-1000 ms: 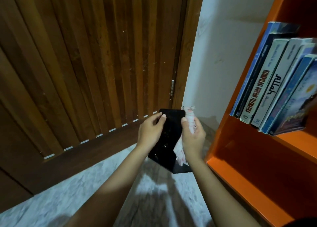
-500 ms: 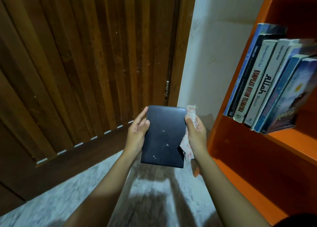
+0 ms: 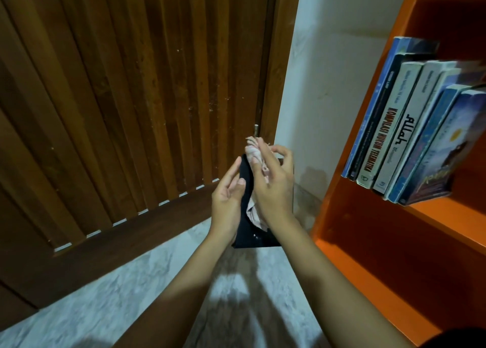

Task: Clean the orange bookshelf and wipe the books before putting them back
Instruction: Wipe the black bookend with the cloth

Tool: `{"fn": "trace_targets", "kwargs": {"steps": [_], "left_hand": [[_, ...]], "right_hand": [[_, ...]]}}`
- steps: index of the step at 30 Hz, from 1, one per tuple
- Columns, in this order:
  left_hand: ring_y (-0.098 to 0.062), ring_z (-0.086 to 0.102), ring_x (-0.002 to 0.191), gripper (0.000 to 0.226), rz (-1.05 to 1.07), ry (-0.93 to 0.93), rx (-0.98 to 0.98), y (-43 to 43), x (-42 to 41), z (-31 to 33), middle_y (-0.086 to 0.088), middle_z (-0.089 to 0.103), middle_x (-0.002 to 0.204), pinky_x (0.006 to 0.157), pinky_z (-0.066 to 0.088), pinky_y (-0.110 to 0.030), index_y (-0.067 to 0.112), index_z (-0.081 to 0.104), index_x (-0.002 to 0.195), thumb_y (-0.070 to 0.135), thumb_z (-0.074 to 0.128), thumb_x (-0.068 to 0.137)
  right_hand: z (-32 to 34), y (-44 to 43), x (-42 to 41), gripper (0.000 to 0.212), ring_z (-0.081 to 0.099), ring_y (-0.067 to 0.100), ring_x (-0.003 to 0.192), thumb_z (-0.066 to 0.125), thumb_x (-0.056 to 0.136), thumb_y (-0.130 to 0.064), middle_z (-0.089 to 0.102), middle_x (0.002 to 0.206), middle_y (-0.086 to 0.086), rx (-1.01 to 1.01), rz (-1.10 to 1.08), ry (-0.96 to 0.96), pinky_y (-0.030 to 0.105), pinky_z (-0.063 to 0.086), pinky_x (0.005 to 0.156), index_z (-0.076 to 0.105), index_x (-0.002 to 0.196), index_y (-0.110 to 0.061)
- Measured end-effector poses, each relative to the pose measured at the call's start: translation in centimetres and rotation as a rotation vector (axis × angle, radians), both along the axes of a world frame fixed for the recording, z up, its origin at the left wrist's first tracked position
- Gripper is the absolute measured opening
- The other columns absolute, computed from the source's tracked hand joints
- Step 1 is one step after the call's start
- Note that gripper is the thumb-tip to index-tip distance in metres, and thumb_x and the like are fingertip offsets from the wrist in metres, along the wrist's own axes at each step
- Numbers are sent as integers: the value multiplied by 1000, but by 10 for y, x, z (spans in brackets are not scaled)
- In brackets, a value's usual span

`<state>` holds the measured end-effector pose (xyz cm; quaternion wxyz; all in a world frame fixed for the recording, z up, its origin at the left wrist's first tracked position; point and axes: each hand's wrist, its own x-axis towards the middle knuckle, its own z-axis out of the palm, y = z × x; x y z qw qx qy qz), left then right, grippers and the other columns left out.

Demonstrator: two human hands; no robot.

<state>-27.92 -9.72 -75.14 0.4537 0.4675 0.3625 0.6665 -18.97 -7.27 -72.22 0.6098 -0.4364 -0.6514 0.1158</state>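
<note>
Two hands engaged: left hand clasps black book by edge; right hand grips bunched cloth against cover. Best: brace firmly, wipe full length.

Dark slatted wooden door, pale plaster wall, grey marbled floor

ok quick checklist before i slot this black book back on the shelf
1. Grip on the book: ok, the left hand holds the black book by its left edge.
2. Cloth on the cover: ok, the right hand holds the cloth against it.
3. Cover clean: cannot tell, hand and cloth hide most of it.
4. Room in the row of books: cannot tell, its right end is out of view.
5. Shelf wiped: cannot tell, too dim.
</note>
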Motion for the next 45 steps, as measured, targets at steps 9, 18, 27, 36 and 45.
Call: {"fn": "trace_targets", "kwargs": {"steps": [9,18,27,36,45], "left_hand": [[-23,41,134,40,-13,-108,-46,-1,-5,4,-2,53,138,113,27,-52,44,61,118,20,58,85],[-11,52,123,43,7,-145,-45,-2,11,18,11,66,118,109,37,-36,27,50,131,3,46,96],[-24,44,131,38,56,-160,-71,12,-2,9,-3,55,136,112,29,-51,48,61,116,27,60,84],[-22,51,126,39,142,-311,-85,22,-12,21,-5,54,136,109,36,-48,38,61,112,5,49,95],[-21,50,126,40,278,-347,-91,29,-22,32,1,54,136,109,37,-47,30,55,128,8,51,94]], "right_hand": [[-5,15,15,38,51,13,98,55,89,-10,44,121,9,59,-201,-148,27,54,74,59,125,-23],[-23,3,2,36,48,15,106,49,93,-16,43,120,8,12,-117,-43,21,46,86,56,127,-23],[-40,4,27,38,41,-5,92,49,93,-6,41,122,10,-143,-274,44,-5,32,73,57,126,-23],[-64,-16,22,34,47,15,112,49,95,-16,41,123,5,-64,-72,-125,4,35,91,58,125,-30],[-81,-38,17,42,41,8,117,49,91,-13,36,126,-1,2,136,-341,14,35,100,52,128,-31]]}}
